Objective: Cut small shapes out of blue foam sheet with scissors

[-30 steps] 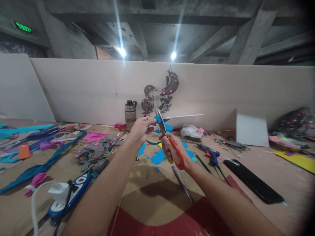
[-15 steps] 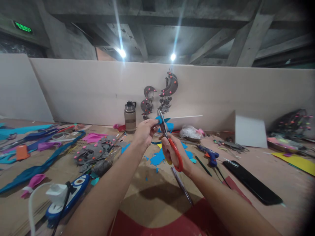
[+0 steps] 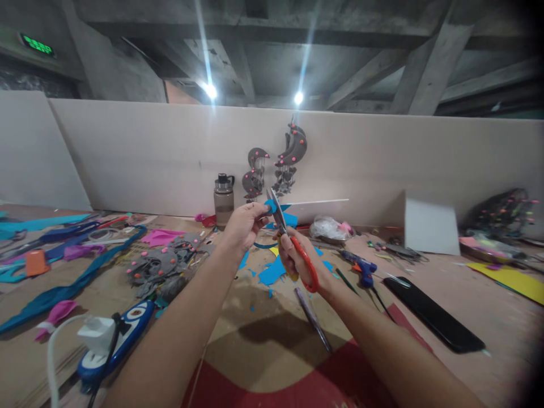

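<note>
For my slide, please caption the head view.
Left hand holds a blue piece at the scissors in the right hand.

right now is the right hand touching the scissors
Touching: the head view shows the right hand wrapped around the scissors at the handle end.

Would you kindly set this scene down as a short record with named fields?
Left hand: pinches a small blue piece
Right hand: holds red-and-yellow-handled scissors
Scissors state: slightly open, at the small blue piece; contact unclear
Below the hands: blue scraps
Left side: grey dotted pieces, white plug
Right side: blue glue gun, black flat object
Back: upright bottle, grey crescent ornament, pale panel
</note>
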Demonstrator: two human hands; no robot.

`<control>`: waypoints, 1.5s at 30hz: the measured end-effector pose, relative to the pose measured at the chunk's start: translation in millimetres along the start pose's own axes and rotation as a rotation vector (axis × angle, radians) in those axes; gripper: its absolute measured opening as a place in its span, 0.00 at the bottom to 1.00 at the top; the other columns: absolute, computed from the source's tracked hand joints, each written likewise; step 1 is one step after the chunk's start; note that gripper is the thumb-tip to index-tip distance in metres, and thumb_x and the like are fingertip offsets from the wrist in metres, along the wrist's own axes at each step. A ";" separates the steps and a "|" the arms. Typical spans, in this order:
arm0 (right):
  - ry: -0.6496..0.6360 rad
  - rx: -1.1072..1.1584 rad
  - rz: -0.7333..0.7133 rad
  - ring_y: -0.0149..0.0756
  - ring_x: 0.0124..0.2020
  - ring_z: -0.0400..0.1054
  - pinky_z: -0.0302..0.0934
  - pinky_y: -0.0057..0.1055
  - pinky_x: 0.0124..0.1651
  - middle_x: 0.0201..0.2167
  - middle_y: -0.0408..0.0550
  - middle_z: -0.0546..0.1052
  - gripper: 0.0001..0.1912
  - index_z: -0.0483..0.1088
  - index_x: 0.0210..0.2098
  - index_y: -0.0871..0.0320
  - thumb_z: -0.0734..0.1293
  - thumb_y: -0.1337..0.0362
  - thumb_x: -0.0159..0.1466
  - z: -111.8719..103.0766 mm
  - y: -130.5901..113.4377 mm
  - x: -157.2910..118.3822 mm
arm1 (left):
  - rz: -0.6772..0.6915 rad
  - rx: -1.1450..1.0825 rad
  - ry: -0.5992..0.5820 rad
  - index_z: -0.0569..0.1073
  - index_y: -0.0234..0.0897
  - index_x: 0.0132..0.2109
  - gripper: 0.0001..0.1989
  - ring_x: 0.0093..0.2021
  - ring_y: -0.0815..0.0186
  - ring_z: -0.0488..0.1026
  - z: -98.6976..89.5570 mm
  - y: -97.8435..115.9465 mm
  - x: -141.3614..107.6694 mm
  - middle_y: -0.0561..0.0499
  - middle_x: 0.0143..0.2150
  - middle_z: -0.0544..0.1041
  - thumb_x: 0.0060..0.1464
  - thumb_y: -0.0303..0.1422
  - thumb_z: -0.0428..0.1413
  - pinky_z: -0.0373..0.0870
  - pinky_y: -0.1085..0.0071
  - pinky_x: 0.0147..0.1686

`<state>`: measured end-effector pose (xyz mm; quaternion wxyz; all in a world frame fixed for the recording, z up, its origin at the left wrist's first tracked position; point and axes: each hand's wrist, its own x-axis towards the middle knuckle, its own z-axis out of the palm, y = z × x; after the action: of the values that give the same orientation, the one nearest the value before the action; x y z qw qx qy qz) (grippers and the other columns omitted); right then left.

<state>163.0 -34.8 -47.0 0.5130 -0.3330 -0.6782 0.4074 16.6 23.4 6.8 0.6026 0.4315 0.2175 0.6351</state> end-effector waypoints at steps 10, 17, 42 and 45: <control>-0.002 0.078 0.076 0.22 0.15 0.49 0.47 0.22 0.16 0.19 0.33 0.55 0.23 0.59 0.34 0.55 0.65 0.41 0.61 2.1 -9.3 -0.2 | -0.021 0.050 -0.010 0.70 0.32 0.22 0.09 0.24 0.74 0.66 -2.7 6.0 -1.0 0.53 0.24 0.72 0.34 0.26 0.65 0.65 0.76 0.28; 0.014 0.054 0.072 0.22 0.15 0.49 0.46 0.22 0.16 0.18 0.33 0.55 0.23 0.59 0.34 0.55 0.65 0.41 0.61 2.7 -9.2 -1.0 | -0.017 0.061 -0.016 0.69 0.33 0.21 0.10 0.24 0.74 0.65 -1.7 7.2 -2.6 0.54 0.23 0.70 0.35 0.26 0.65 0.65 0.76 0.28; -0.012 -0.068 0.058 0.21 0.16 0.50 0.48 0.21 0.17 0.20 0.34 0.57 0.19 0.58 0.33 0.55 0.63 0.45 0.65 -1.5 -3.8 -2.2 | -0.045 0.150 -0.106 0.68 0.32 0.20 0.12 0.21 0.75 0.64 -12.6 14.7 -0.3 0.55 0.19 0.67 0.35 0.27 0.65 0.65 0.75 0.27; -0.017 -0.060 0.063 0.21 0.16 0.50 0.48 0.21 0.17 0.20 0.34 0.57 0.20 0.58 0.32 0.55 0.62 0.45 0.65 -1.1 -4.0 -1.9 | -0.040 0.181 -0.126 0.68 0.32 0.21 0.12 0.22 0.74 0.65 -16.1 17.2 0.6 0.55 0.19 0.68 0.35 0.28 0.66 0.65 0.74 0.27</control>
<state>164.5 -38.0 -44.0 0.4839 -0.3662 -0.6836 0.4055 -6.3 24.7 12.2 0.5863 0.5188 0.2441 0.5723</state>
